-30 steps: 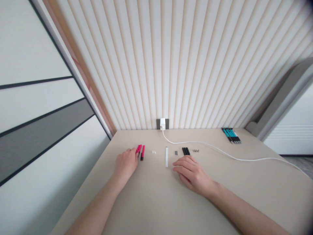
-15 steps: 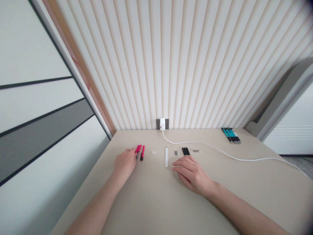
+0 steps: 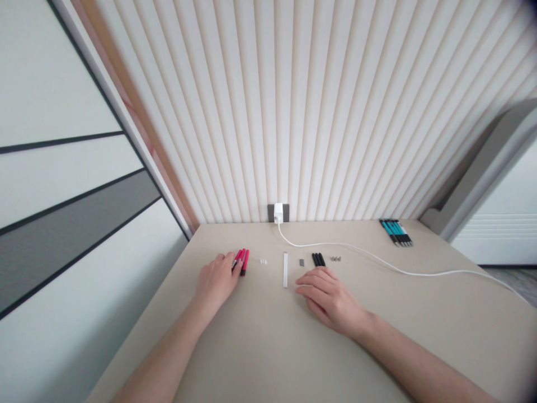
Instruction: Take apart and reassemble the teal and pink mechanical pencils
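Note:
At the left of the desk, my left hand (image 3: 217,280) is closed round the leftmost of the pink pen barrels (image 3: 245,262), thumb on the near side and fingers beyond. Part of that barrel is hidden by the hand. The other pink barrels lie close beside it, with dark ends. My right hand (image 3: 327,296) rests on the desktop, fingers loosely bent and apart, holding nothing. Just beyond its fingertips lie several black tubes (image 3: 318,259), their near ends partly covered. Between the hands are thin white pen refills (image 3: 285,270), small white pieces (image 3: 263,261) and small grey pieces (image 3: 301,262).
Tiny metallic parts (image 3: 335,258) lie right of the black tubes. Blue and black pens (image 3: 395,232) sit in a row at the back right. A white cable (image 3: 356,247) runs from a charger (image 3: 278,212) at the wall across the desk (image 3: 251,347) to the right.
My left hand has shifted slightly right, its thumb now over the near part of the pink barrels. These barrels lie closer together. My right hand stays in place.

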Available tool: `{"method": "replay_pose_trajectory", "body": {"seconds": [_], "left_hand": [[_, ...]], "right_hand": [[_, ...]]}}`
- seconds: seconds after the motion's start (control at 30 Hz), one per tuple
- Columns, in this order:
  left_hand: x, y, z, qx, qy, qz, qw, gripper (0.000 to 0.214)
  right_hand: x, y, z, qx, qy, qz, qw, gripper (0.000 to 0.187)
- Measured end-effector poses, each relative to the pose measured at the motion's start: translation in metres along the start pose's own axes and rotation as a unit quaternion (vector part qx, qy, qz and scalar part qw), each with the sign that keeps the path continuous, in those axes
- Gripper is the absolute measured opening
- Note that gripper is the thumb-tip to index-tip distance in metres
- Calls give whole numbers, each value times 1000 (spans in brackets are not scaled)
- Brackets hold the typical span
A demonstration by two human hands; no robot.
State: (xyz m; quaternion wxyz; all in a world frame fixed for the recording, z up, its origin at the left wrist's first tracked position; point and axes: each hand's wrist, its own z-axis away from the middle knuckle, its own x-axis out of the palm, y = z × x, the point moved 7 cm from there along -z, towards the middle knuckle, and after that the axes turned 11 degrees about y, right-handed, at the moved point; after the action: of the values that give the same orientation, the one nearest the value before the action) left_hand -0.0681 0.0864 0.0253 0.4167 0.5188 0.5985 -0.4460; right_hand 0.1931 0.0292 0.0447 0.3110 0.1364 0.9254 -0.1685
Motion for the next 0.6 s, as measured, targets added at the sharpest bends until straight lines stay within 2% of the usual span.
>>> {"method": "replay_pose_trajectory", "body": {"seconds": [0.6], "left_hand": [[7,-1,0,-6,-23,19,1000,29]], "right_hand": [[0,0,0,0,-2,-2,1000,26]]}}
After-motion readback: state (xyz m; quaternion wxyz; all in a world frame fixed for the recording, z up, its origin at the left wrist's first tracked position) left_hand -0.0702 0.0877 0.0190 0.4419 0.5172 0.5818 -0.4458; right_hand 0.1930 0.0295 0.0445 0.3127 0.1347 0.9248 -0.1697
